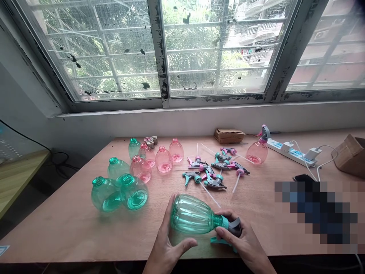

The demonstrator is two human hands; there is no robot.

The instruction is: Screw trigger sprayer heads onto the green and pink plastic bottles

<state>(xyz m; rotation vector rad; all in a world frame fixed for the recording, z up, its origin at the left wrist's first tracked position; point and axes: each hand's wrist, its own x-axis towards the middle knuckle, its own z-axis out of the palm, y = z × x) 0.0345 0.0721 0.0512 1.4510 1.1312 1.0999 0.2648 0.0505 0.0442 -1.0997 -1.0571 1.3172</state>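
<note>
Green spray bottle [194, 214] sideways, neck [218, 221] firmly in right grip [247, 239], base [175, 214] beside spread left grip [167, 243]

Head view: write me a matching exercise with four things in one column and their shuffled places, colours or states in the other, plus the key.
Things
1. Held bottle
2. Spray head pile
3. Power strip
4. Rightmost pink bottle

Descriptions
A. White, with plugs in it
B. Upright, a spray head on its neck
C. Green, on its side, left hand at its base, right hand at its neck
D. Pink, teal and grey, lying loose mid-table

Pairs: 1-C, 2-D, 3-A, 4-B
</note>
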